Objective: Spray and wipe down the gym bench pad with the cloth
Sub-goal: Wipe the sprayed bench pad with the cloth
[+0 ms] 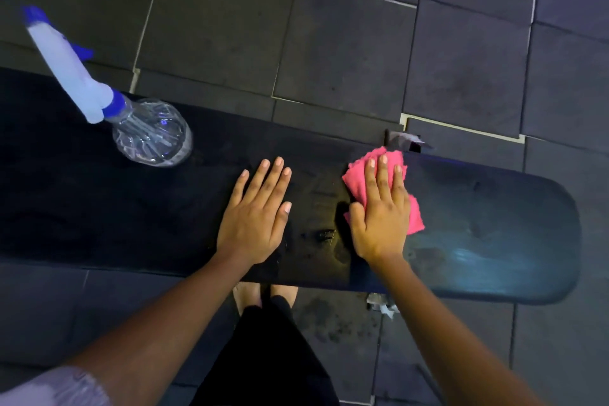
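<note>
A person's right hand (382,211) presses a pink cloth (362,181) flat onto the long black gym bench pad (494,227), mid-wipe; the left hand (257,217) lies open, bracing. A clear spray bottle (151,132) stands aside. Next, likely, a sweep toward the rounded end.

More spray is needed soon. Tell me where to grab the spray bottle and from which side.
Grip the spray bottle at its white neck just above the blue collar, not the round clear body, which looks too wide and slick. It stands on the bench pad to the left, so probably come in from the right with the free left hand; the right hand presses the cloth.
</note>
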Tool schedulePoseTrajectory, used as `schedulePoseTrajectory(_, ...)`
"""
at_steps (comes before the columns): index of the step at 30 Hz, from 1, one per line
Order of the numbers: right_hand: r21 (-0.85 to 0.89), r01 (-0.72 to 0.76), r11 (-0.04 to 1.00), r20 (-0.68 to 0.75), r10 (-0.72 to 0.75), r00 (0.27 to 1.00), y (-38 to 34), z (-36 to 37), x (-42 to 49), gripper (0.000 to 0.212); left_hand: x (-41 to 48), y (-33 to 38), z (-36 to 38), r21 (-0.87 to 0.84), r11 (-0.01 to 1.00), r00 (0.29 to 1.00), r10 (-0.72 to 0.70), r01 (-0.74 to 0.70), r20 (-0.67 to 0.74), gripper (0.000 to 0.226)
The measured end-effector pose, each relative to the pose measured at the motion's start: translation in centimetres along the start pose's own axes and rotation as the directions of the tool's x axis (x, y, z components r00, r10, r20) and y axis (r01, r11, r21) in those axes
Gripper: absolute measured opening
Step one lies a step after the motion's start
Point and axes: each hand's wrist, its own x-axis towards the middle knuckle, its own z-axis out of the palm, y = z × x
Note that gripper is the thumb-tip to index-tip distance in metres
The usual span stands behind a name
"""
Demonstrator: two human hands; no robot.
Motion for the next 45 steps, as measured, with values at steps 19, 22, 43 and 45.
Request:
schedulePoseTrajectory(19,-0.002,0.091,0.996,-0.062,-0.091,0.994,-2.6,1.6,0.5,0.06,-0.6,-1.2,-0.6,-0.067,0.995,0.997,0.076,-0.076,0.005,0.056)
schedulePoseTrajectory(22,-0.025,0.137,0.99,-0.042,-0.138,0.99,-3.4,2.2,-3.5,0.059,-1.0,-1.9,-0.7,-0.043,0.993,0.993,0.113,-0.111,0.03,0.058)
schedulePoseTrajectory(43,-0.151,-0.11,0.982,-0.015,0.109,0.994,-6.4,3.6,2.2,0.069,-2.8,-4.6,-0.9,0.047,0.966,0.965,0.251,-0.254,0.071,0.061)
schedulePoseTrajectory(45,-0.158,-0.088,0.983,-0.015,0.087,0.996,-6.2,3.4,2.4,0.07,-2.8,-4.6,-0.9,0.038,0.968,0.966,0.246,-0.249,0.075,0.061)
